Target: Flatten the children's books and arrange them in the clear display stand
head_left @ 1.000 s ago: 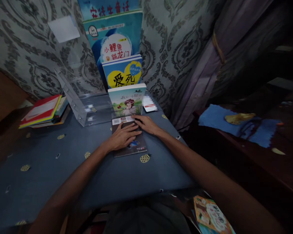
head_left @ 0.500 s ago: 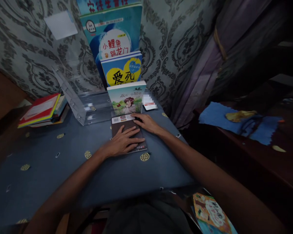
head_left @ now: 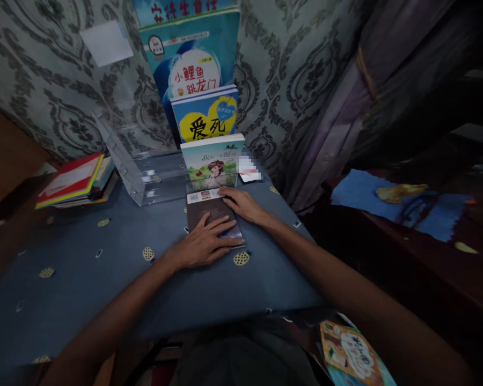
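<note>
A dark-covered book [head_left: 199, 208] lies flat on the cloth-covered table [head_left: 116, 284], with a white barcode strip along its far edge. Across its near part rests my left hand [head_left: 207, 242], palm down with the fingers spread. My right hand [head_left: 243, 205] lies on the book's far right corner, fingers stretched out. Just beyond the book, a green-and-white book with a drawn figure [head_left: 213, 161] stands upright in a clear acrylic rack [head_left: 123, 161]. Behind it rise a blue book with a yellow heart [head_left: 203, 115] and a taller teal book [head_left: 193, 43].
A pile of books and folders [head_left: 74, 179] sits at the table's left. A phone-like object [head_left: 249, 169], partly blurred out, lies right of the rack. At right, a blue cloth [head_left: 354, 187] covers part of a dark surface. More books [head_left: 354, 351] are below the table's edge.
My left hand has slid slightly toward me on the dark book, baring more of its cover. My right hand stays at the far corner. The whole view has shifted a little.
</note>
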Demonstrator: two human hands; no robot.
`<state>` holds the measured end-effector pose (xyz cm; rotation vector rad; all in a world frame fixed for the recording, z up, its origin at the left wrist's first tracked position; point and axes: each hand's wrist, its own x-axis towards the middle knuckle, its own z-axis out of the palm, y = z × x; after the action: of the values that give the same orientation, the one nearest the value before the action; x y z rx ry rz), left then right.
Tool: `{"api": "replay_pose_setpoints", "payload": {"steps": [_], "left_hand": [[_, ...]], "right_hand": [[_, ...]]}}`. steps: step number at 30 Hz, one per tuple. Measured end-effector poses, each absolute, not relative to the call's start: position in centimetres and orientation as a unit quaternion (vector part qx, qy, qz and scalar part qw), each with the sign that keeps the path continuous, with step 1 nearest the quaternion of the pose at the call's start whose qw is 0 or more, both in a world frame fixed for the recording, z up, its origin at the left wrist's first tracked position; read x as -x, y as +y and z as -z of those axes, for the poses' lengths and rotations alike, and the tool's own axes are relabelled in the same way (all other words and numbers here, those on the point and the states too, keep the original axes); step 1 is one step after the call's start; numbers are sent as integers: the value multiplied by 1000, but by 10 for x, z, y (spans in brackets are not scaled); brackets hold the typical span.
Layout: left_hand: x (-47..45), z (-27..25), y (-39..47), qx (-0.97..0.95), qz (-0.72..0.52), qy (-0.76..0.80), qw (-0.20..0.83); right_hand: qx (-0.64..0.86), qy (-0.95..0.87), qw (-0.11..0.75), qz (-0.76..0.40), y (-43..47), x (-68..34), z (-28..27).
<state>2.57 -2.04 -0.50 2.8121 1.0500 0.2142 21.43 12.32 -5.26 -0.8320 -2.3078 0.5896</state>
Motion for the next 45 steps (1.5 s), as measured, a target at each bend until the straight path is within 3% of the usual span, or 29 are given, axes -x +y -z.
{"api": "replay_pose_setpoints", "payload": {"steps": [12,21,31,45], "left_hand": [[-22,18,-26,-932,-148,332,-7],[-30,20,-53,-930,-85,339,-112],[-7,22,-84,-928,-56,360,-81],[33,21,-113,-902,-136,402,-77]], "right_hand": [[295,-898,271,-183,47,-239,58],[314,-911,251,-86,-25,-251,67],[334,-916,221,-29,-48,-248,62],[334,-921,201,-7,-48,-250,56]]}}
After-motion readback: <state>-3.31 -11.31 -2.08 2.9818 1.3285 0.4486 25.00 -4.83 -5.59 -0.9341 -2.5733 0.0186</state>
